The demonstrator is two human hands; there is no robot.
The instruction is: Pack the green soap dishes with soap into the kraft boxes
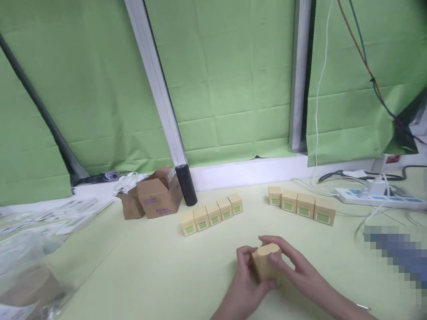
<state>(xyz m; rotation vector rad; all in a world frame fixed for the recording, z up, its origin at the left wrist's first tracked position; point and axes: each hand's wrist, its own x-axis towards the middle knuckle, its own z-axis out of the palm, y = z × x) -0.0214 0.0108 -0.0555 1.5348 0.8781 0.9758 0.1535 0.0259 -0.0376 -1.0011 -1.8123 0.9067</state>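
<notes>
Between my two hands is a small tan cardboard box (266,265), held just above or on the table; its contact with the surface is hidden. My left hand (246,282) grips it from the left and below, thumb along the lower front. My right hand (293,264) wraps over its top right, with the thumb on the near face and the fingers behind. Beyond them stands a slanting row of similar boxes with green labels (214,215). A second row of such boxes (306,206) stands to the right.
An opened brown carton (159,195) and a black cylinder (186,186) stand at the back left. A white power strip (353,197) with cables lies back right. Plastic-wrapped goods (30,284) sit front left. A thin pen-like object (363,306) lies by my right forearm.
</notes>
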